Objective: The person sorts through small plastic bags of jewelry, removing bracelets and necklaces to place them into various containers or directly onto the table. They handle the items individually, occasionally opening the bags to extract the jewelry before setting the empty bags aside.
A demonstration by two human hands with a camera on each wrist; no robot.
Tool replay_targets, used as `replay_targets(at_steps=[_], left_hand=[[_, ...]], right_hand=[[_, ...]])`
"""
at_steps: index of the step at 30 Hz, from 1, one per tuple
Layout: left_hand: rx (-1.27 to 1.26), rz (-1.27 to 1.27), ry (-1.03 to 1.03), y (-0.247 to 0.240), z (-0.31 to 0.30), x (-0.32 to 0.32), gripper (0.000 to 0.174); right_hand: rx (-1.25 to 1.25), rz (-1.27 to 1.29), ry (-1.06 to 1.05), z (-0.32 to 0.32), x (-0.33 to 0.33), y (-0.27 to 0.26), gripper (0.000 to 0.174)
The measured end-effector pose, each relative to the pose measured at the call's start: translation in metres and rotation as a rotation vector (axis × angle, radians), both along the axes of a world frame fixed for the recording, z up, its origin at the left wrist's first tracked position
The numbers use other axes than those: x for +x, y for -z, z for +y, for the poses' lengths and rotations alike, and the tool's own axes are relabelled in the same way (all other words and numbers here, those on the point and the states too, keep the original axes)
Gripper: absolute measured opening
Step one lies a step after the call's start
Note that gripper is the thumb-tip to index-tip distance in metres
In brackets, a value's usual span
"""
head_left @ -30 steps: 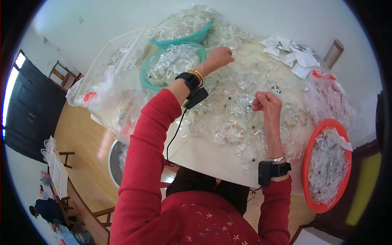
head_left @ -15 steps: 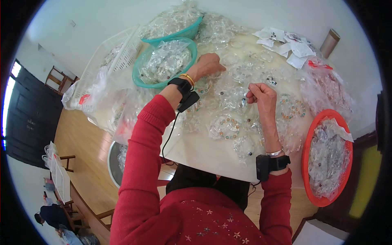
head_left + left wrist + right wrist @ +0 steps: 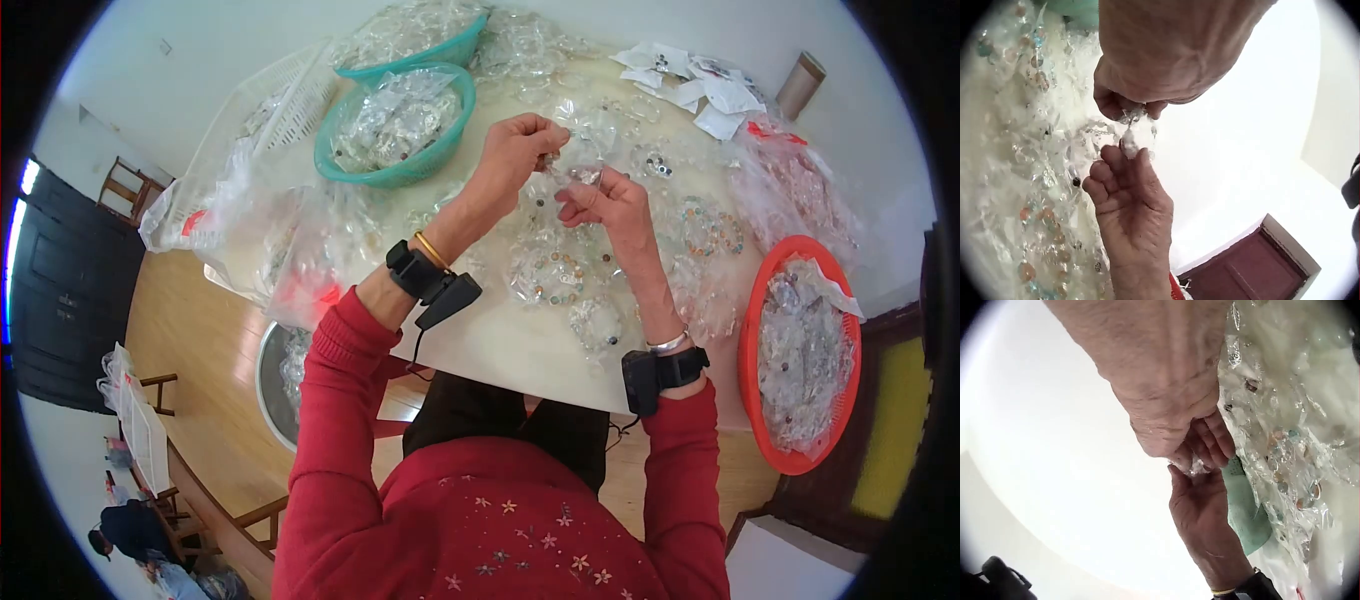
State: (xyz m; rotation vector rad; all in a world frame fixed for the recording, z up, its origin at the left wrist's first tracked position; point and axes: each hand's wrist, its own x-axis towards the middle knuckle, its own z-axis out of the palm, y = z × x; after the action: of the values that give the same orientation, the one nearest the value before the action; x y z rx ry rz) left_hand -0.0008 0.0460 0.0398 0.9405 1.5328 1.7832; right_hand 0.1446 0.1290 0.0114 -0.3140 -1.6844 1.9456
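My left hand (image 3: 515, 160) and right hand (image 3: 612, 205) meet over the table, fingertips almost together. Between them is a small crinkled clear plastic packet (image 3: 1130, 139). The left fingers pinch its upper end, and in the left wrist view the right thumb and fingers hold its lower end. The packet's contents are mostly hidden by the fingers. Below the hands lie bagged bead bracelets, among them one with orange and pale beads (image 3: 560, 278) and one with orange and teal beads (image 3: 712, 228).
Two teal baskets (image 3: 352, 178) heaped with clear packets stand at the back left, beside a white slatted crate (image 3: 300, 95). A red basket (image 3: 750, 400) of packets is at the right edge. White paper packets (image 3: 718, 122) and a cardboard tube (image 3: 800, 88) lie at the back right.
The left hand has come from the bracelets beside the teal basket to the right hand. The right hand has shifted left and away from the body, and both now grip the packet.
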Motion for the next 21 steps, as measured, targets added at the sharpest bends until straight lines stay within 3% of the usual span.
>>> replay_targets(at_steps=[7, 10, 15, 21], left_hand=[[0.020, -0.195, 0.071, 0.006, -0.017, 0.001, 0.010], [0.015, -0.244, 0.105, 0.005, -0.021, 0.003, 0.011], [0.016, -0.191, 0.155, -0.002, -0.029, 0.006, 0.013], [-0.070, -0.115, 0.184, -0.002, -0.031, 0.003, 0.009]], right_hand=[[-0.128, -0.004, 0.077, 0.008, 0.006, 0.005, 0.018], [-0.055, -0.036, 0.106, 0.011, 0.008, 0.003, 0.016], [0.138, -0.032, 0.231, 0.003, 0.007, -0.004, 0.015], [0.128, -0.036, 0.206, 0.000, 0.004, 0.003, 0.018]])
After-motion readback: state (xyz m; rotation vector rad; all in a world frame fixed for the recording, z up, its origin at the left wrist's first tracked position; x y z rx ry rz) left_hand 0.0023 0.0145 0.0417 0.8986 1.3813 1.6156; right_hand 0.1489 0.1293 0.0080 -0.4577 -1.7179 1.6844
